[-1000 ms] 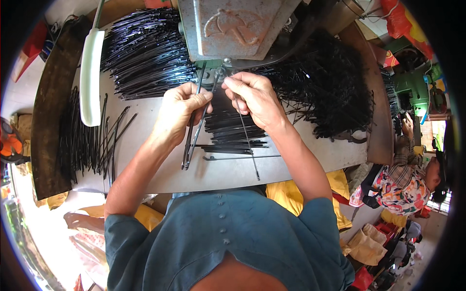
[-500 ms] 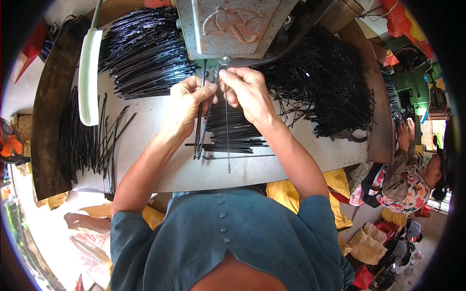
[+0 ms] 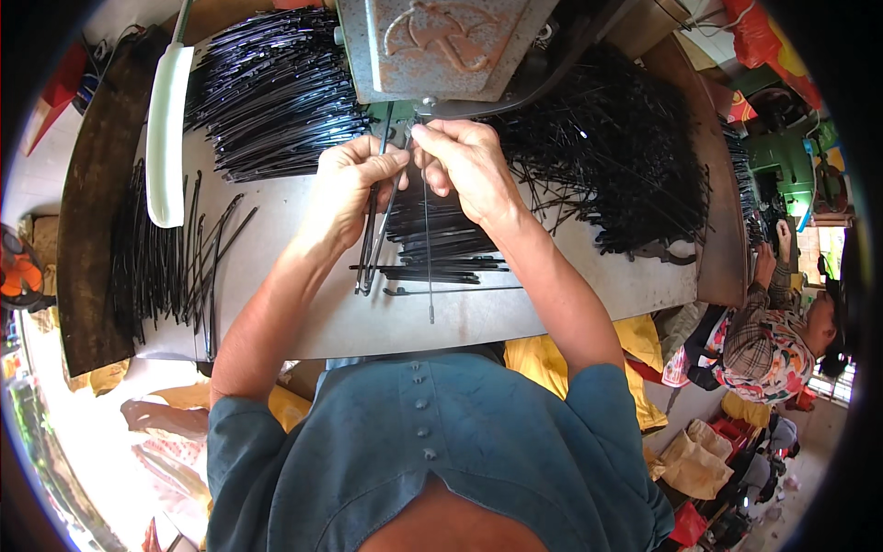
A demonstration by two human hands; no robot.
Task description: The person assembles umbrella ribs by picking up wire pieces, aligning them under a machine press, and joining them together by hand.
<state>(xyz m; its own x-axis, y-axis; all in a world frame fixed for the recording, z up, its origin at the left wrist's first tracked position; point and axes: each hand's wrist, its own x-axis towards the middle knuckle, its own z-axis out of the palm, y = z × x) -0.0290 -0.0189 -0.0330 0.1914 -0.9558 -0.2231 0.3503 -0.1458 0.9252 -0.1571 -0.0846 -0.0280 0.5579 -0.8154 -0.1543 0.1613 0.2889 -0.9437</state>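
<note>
Below the head of a grey metal machine (image 3: 437,51), my two hands work close together. My left hand (image 3: 354,179) pinches dark, slim metal umbrella ribs (image 3: 371,253) between thumb and fingers, their lower ends hanging toward me. My right hand (image 3: 464,166) is closed, its thumb and forefinger pinching the top of a thin rod (image 3: 430,267) that hangs straight down. The upper ends meet just under the machine, where fingers partly hide them. Beneath and between the hands lies a small stack of black ribs (image 3: 437,230) on the pale tabletop (image 3: 552,317).
A large neat pile of black ribs (image 3: 276,101) lies back left, a tangled heap (image 3: 616,156) back right. More ribs (image 3: 152,258) lie at the left edge. A white curved lamp (image 3: 168,138) hangs over the left side. Another person (image 3: 763,340) works at far right.
The lower ends of the ribs in my left hand have swung slightly left and up. Both hands stay pinched at nearly the same place. The co-worker's hands have shifted.
</note>
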